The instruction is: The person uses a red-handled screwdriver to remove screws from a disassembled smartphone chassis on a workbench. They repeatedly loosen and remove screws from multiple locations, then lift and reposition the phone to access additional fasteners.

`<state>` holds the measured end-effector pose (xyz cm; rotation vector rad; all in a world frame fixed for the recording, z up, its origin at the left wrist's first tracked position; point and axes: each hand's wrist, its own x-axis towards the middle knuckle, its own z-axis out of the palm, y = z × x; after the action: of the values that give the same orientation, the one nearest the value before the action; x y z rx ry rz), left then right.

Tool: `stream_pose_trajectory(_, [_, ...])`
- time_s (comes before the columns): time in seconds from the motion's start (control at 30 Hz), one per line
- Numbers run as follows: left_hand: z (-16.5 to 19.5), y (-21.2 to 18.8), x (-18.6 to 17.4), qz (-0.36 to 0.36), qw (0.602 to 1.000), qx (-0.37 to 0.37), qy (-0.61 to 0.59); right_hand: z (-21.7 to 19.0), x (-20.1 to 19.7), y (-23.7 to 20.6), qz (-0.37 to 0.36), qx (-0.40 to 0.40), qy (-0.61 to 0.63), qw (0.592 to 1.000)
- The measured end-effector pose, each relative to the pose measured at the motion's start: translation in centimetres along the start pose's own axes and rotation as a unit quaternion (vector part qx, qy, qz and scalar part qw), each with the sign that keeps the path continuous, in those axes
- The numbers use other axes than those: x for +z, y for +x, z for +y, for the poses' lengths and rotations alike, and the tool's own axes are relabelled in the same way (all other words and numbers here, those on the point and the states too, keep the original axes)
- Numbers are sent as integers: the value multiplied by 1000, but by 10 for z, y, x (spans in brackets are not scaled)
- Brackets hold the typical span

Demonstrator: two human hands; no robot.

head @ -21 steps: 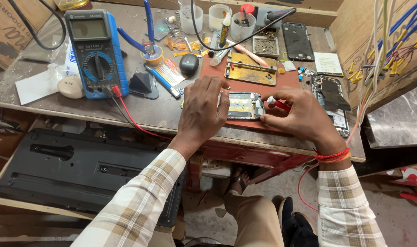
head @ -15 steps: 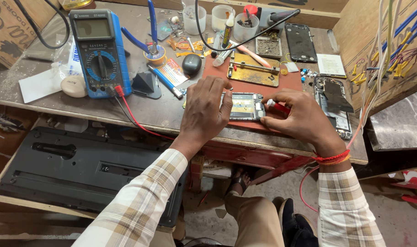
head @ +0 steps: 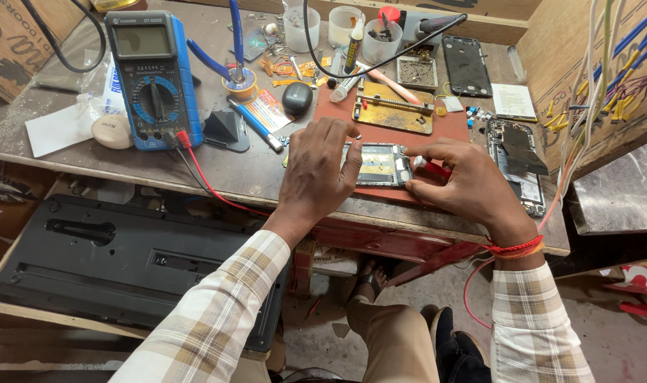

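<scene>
An opened phone body (head: 380,164) lies flat on a red mat (head: 408,131) near the workbench's front edge. My left hand (head: 316,174) rests palm down over its left end, fingers pressing the frame. My right hand (head: 465,181) sits at the phone's right end and pinches a red-handled tool (head: 434,169) against it; the tool's tip is hidden by the fingers. A red thread band circles my right wrist.
A blue multimeter (head: 150,78) with a red lead stands at the left. A brass fixture plate (head: 393,113), a dismantled phone (head: 516,164), a black back cover (head: 467,65), blue-handled pliers (head: 224,53), plastic cups (head: 341,27) and hanging coloured wires (head: 607,85) crowd the bench. A black case (head: 125,262) lies below.
Both hands stay on the phone. My left hand's fingers have shifted slightly along the phone's frame; the view has tilted a little.
</scene>
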<state>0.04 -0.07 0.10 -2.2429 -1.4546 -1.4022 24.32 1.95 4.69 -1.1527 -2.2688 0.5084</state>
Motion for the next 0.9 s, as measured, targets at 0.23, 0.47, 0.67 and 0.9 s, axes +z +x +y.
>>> stream_pose_trajectory(0.23, [-1, 0, 1, -3, 1000, -1, -4, 1, 0, 0, -13, 10, 16, 1000])
stream_pose_trajectory(0.47, [-1, -1, 2, -4, 1000, -1, -3, 7, 4, 4, -5, 3, 4, 1000])
stream_pose_trajectory(0.67, [0, 0, 1, 2, 1000, -1, -7, 14, 8, 9, 4, 11, 18, 1000])
stream_pose_trajectory(0.9, [0, 0, 1, 3, 1000, -4, -10, 12, 8, 13, -2, 10, 9, 1000])
